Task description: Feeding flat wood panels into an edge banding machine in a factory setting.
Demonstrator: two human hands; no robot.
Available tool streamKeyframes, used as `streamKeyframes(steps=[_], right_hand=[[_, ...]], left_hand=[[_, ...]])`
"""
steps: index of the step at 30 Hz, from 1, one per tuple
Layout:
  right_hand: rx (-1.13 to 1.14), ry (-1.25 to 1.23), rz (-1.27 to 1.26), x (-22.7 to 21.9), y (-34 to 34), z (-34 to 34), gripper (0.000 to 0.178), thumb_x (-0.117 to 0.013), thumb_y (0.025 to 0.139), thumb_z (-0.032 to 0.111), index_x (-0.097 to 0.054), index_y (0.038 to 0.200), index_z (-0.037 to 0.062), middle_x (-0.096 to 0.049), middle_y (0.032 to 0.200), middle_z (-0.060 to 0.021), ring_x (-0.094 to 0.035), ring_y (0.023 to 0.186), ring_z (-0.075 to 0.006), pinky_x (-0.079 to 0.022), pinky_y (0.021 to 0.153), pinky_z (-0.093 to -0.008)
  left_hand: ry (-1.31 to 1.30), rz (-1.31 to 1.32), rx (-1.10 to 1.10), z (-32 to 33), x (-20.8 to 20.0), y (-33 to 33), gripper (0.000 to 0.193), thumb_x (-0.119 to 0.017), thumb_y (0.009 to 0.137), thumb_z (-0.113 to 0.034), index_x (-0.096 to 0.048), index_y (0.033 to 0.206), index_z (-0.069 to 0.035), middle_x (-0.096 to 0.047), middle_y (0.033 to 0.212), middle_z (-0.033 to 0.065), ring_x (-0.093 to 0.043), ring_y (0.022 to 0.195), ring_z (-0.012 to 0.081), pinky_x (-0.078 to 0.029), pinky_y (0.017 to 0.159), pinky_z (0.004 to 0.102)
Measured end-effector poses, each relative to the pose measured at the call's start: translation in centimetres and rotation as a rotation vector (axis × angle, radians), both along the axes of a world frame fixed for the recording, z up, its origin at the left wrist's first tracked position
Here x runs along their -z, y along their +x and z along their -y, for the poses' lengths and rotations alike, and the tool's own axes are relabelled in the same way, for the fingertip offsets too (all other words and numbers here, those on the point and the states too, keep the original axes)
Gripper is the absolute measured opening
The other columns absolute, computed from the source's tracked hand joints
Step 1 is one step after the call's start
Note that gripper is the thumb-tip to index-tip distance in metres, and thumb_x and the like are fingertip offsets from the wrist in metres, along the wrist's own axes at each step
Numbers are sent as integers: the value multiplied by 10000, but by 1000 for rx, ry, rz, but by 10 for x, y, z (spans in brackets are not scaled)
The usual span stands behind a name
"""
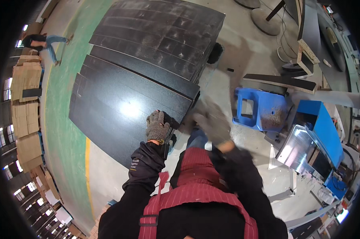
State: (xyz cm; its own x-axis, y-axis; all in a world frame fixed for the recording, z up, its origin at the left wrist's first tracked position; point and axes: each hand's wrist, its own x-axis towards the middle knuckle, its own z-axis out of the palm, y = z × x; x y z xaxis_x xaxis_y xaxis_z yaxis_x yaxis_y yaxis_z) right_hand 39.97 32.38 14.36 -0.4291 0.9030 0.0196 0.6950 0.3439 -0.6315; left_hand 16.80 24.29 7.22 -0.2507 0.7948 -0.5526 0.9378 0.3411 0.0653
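My left hand [158,125], in a grey knit glove, lies with its fingers stretched on the front right part of a dark panel [104,93]. That panel belongs to a stack of long black boards with a glossy top. To the right of the stack's edge is my right hand [212,122], also gloved and smeared by motion; whether its fingers hold anything cannot be made out. A second, dustier stack of dark boards [160,34] stands just beyond the first, with a narrow dark board [136,65] between them.
A blue plastic stool [263,104] with brown dust on it stands to the right. Beside it is a blue and silver machine [307,139]. Brown stacked boards [26,83] line the far left. A person [48,42] walks along the green floor strip [64,99].
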Motion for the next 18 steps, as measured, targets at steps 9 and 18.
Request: streamKeyframes(steps=[9,18], right_hand=[[26,-302,369,84,-88,-21,775,-600,710,478,-339,1281,23,-301,1349,-185,-290,1234,-359,-279,1006,-402],[162,-479,-163,61,-73,-30,252,-601,688,245,-540,833,49,-571,834,-182,-571,797,-360,-462,704,-420]], left_hand=[[25,33,-12,3,-3,-5,602,-516,775,-249,-314,1313,-69,-255,1390,163,-219,1285,328,-161,1068,409],[389,680,-904,-6,33,-10,324,-489,833,-238,-525,1094,-49,-592,979,116,-533,952,295,-429,855,370]])
